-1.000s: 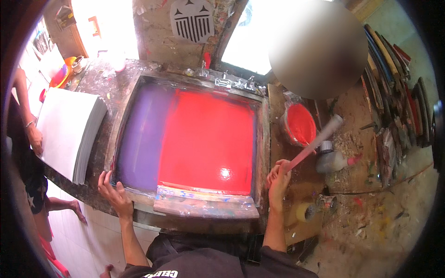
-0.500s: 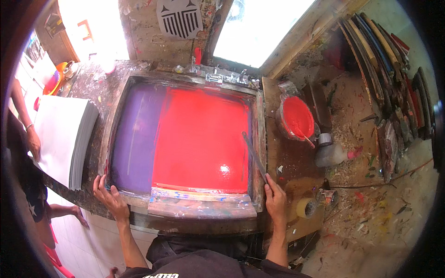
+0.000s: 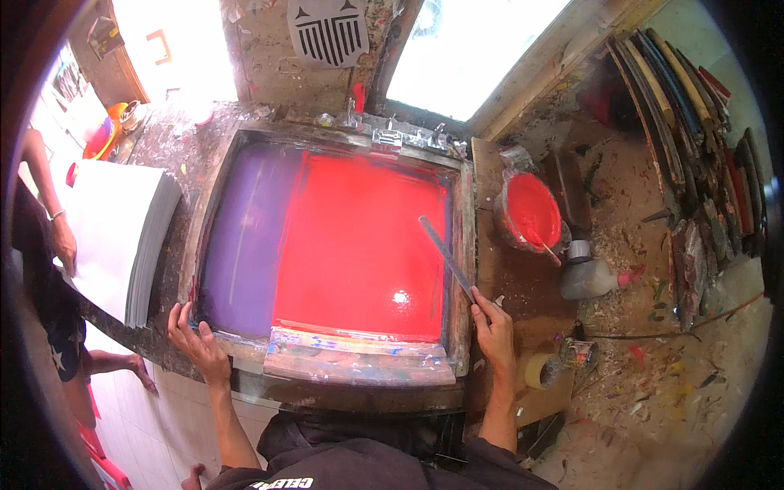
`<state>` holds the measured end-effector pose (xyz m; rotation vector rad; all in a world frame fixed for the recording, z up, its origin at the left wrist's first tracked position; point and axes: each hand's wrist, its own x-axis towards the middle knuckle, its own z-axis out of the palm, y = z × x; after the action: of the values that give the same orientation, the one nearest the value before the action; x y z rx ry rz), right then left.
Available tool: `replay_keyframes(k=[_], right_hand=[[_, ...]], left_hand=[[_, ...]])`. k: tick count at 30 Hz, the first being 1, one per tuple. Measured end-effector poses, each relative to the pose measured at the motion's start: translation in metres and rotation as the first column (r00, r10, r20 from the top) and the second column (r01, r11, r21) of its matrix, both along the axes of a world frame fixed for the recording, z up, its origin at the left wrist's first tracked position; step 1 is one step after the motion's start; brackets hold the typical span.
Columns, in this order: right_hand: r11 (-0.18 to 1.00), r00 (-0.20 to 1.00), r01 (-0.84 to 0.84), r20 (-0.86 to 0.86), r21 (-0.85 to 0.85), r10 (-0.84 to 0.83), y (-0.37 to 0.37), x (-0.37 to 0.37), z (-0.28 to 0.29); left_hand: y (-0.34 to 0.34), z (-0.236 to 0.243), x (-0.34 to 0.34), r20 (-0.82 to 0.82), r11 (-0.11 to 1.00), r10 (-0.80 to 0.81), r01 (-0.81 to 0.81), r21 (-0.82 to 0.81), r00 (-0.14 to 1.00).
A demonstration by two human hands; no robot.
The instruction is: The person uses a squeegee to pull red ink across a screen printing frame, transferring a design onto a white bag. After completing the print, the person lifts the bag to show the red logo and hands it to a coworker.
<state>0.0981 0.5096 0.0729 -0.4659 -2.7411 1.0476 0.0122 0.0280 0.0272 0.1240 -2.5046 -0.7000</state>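
A screen-printing frame [image 3: 189, 237] lies on the bench before me. Its mesh shows a purple strip [image 3: 249, 237] at the left and wet red ink [image 3: 359, 245] over the rest. Along the near side rests a wide wooden squeegee [image 3: 359, 363], its blade edge smeared with colours. My left hand [image 3: 200, 347] is at the near left corner, fingers apart and touching the frame. Between the fingers and thumb of my right hand [image 3: 492, 327], beside the right rail, is a narrow flat strip like a spatula [image 3: 445, 253]. It slants over the red ink.
At the right stand a tub of red ink [image 3: 531, 208] with a stick, a squeeze bottle [image 3: 590, 278] and a tape roll [image 3: 541, 371]. Several squeegees [image 3: 665, 106] lean far right. A stack of white paper [image 3: 114, 237] is at the left, with another person's hand [image 3: 64, 245] on it.
My right hand has moved slightly up and right. The strip in it tilts farther left, its tip higher over the ink. My left hand stays at the corner. The view has shifted slightly.
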Motion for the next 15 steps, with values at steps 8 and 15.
replay_keyframes(k=[8, 15], right_hand=[[0.998, 0.998, 0.029, -0.051, 0.054, -0.026, 0.013, -0.024, -0.005], [0.996, 1.000, 0.004, -0.019, 0.092, -0.003, -0.003, -0.013, -0.005]], left_hand=[[-0.003, -0.004, 0.001, -0.002, 1.000, 0.008, -0.008, 0.025, 1.000], [0.000, 0.000, 0.001, 0.005, 1.000, -0.007, 0.006, 0.021, 1.000]])
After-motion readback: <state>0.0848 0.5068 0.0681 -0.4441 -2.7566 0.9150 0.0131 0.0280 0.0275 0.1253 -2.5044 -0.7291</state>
